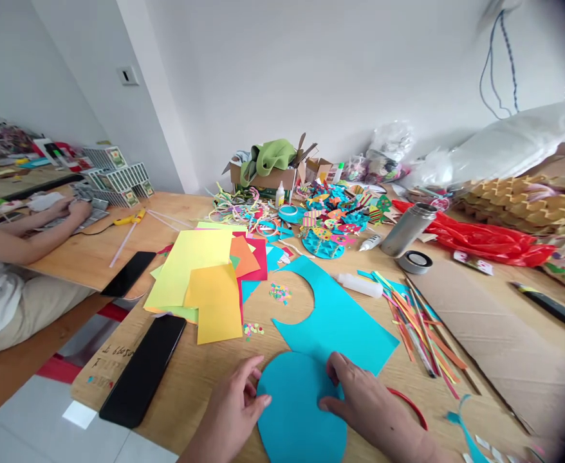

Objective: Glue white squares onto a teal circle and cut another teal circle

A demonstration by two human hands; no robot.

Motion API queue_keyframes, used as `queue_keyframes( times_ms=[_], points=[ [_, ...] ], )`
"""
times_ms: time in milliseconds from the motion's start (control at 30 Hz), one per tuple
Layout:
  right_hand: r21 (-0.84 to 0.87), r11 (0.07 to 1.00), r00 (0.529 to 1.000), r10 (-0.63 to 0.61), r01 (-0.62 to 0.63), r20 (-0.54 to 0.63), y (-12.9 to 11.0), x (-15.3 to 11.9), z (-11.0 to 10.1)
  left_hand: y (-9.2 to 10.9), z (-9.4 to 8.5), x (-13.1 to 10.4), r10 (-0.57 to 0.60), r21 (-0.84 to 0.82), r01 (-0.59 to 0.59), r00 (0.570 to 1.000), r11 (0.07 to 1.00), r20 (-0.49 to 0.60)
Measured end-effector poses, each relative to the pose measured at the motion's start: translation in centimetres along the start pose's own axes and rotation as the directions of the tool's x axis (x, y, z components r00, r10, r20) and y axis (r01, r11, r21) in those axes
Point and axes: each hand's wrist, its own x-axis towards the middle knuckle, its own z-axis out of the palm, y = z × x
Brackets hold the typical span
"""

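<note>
A round piece of blue paper (302, 411) lies flat near the table's front edge, between my hands. My left hand (244, 399) holds its left edge, with the thumb resting on top and the other fingers bent at the rim. On the right side, my right hand (360, 399) grips the circle with curled fingers and thumb; its fingertips are partly hidden. Just beyond lies a blue paper sheet (350, 321) with a round cut-out. A red curved handle (415, 408) shows from beneath my right forearm.
Yellow paper sheets (193, 254) and a black phone (142, 373) are at left. Small paper dots (280, 294), a glue bottle (360, 285), coloured strips (422, 328), a metal flask (408, 228) and cardboard (485, 328) lie around. Another person's arm (36, 228) is far left.
</note>
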Motion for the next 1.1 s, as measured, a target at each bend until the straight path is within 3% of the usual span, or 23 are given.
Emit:
queue_keyframes(
  times_ms=[233,400,500,733,867,1100],
  points=[
    [0.281,0.96,0.999,0.016,-0.001,-0.05,0.0,-0.2,-0.4,-1.0,-0.1,0.8,-0.005,-0.22,0.002,1.0,0.975,-0.014],
    [0.429,0.9,0.993,-0.025,0.073,-0.114,-1.1,-0.7,-1.1,-0.3,-1.0,0.9,0.071,-0.304,-0.019,0.985,0.952,0.159],
    [0.442,0.891,0.989,-0.052,0.108,-0.136,-1.2,-0.8,-1.3,0.1,-1.3,0.9,0.074,-0.327,-0.013,0.982,0.945,0.173],
    [0.573,0.792,0.976,-0.21,0.209,-0.065,1.0,0.5,-2.0,1.3,-1.2,0.8,0.011,-0.48,0.071,0.986,0.874,0.165],
    [0.66,0.73,0.976,-0.217,0.179,-0.025,2.5,1.3,-3.2,1.6,-1.0,1.0,0.034,-0.518,0.056,0.986,0.854,0.163],
    [0.569,0.816,0.987,-0.153,0.102,0.042,4.5,2.3,-2.4,1.0,-1.0,1.7,0.053,-0.46,-0.016,0.996,0.888,0.066]
  ],
)
